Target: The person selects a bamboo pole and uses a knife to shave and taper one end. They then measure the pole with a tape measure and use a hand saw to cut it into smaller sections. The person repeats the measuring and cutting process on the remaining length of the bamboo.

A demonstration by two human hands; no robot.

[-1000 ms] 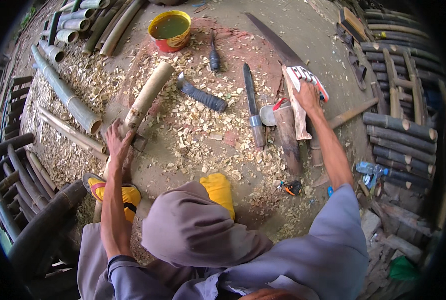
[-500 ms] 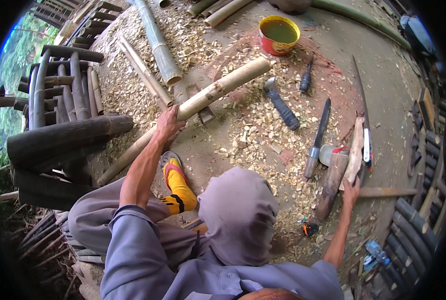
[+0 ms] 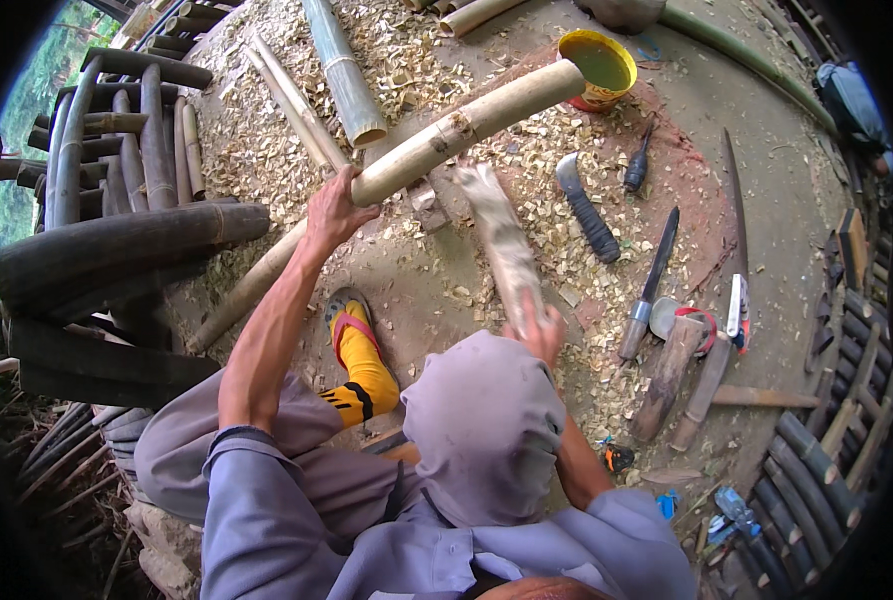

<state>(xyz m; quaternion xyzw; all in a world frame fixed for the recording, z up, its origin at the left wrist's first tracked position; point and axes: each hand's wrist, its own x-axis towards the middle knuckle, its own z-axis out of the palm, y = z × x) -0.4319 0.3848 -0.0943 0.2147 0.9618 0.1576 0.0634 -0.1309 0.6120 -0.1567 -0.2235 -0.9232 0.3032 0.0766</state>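
1. Gripping the near end of a pale bamboo pole [image 3: 466, 122], the left hand [image 3: 334, 210] has its fingers wrapped under and around the cut end; the hold looks firm and full.
2. Right hand [image 3: 541, 330] is closed on the near end of a flat, blurred wooden club or blade [image 3: 501, 240], partly hidden behind the grey hood [image 3: 484, 425], so how the fingers sit cannot be told.
3. From the left hand's hold, the pole's long axis runs up and to the right, away from the person, its far end reaching beside the yellow bucket [image 3: 596, 66]. It appears lifted at an angle over the chip-strewn ground [image 3: 486, 300].
4. From the right hand, the club points up and slightly left, its far tip just under the pole close to the left hand. That hand is the nearer one to the pole; the club tip looks near it, though contact cannot be judged.
5. A block of wood [image 3: 426, 205] lies just below the pole's held end.
6. Right of the club lie a curved knife with a dark handle [image 3: 586, 205], a small dark tool [image 3: 636, 165], a long straight knife [image 3: 648, 285], a thin saw blade [image 3: 736, 215] and two wooden mallets [image 3: 681, 380].
7. No labels or signs are legible; a small blue package [image 3: 731, 505] lies at the lower right beside dark bamboo slats [image 3: 816, 470].
8. A green bamboo section [image 3: 341, 70] and split strips [image 3: 291, 105] lie at the top, and stacked dark poles [image 3: 116, 150] at the left.
9. A foot in a yellow sock [image 3: 361, 365] and sandal rests below the pole.
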